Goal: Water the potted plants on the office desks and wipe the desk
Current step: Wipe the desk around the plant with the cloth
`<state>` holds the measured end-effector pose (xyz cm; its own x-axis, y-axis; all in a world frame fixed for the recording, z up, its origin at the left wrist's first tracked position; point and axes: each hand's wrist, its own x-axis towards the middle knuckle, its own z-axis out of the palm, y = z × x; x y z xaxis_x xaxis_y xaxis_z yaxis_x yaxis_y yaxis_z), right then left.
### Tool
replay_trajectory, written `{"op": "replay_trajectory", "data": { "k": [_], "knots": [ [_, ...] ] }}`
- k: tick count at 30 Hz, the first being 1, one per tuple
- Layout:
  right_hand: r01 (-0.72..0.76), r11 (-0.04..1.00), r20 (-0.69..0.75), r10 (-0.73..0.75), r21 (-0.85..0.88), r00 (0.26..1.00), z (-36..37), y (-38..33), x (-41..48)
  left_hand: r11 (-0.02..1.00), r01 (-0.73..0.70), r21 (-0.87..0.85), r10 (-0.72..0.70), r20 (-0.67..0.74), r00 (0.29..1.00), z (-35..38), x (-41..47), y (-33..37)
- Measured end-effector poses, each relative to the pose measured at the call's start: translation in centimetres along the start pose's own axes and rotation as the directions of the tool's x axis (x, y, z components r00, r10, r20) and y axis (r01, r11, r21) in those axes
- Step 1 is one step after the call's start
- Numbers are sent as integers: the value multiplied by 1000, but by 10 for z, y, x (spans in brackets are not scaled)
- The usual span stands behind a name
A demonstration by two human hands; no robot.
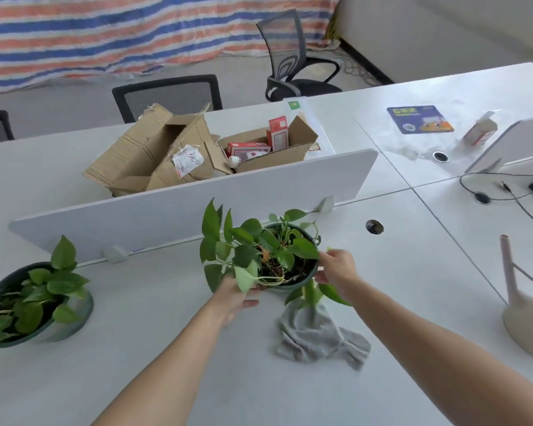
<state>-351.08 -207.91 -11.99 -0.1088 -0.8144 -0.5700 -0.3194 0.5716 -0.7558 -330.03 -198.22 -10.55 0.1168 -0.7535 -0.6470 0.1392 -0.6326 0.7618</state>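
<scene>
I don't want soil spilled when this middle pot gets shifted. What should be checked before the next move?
1. Hold of the right hand on the middle pot: ok, it grips the right rim.
2. Hold of the left hand: cannot tell, leaves hide its fingers.
3. Pot level: ok, it looks upright.
4. Path clear of the grey cloth: not ok, it lies close by the pot's near side, under trailing leaves.
5. Path clear of the watering can: ok, it stands well to the right.

Grey cloth (319, 335), white desk (166, 348), dark-green pot (302, 279), striped tarp (105, 35).
</scene>
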Motion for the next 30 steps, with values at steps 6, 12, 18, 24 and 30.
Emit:
{"op": "replay_trajectory", "data": {
  "k": [6, 12, 18, 24, 30],
  "knots": [
    [-25, 1000, -70, 26, 19, 997, -80, -14, 50, 991, 100, -84, -93, 92, 991, 96, 26, 16],
    [-20, 1000, -119, 22, 13, 993, -149, -28, 96, 990, 141, 27, -142, 37, 989, 193, 53, 36],
    [-29, 991, -86, 41, 134, 995, -189, -36, 129, 993, 99, 69, -99, -9, 995, 248, 71, 48],
    [23, 989, -68, -13, 148, 998, -203, -7, 111, 966, 88, 242, -97, 26, 995, 248, 66, 33],
    [171, 860, -143, -269, -481, 953, -156, 66, 48, 888, 68, 455, -2, -145, 989, 184, 36, -5]
  ]
}}
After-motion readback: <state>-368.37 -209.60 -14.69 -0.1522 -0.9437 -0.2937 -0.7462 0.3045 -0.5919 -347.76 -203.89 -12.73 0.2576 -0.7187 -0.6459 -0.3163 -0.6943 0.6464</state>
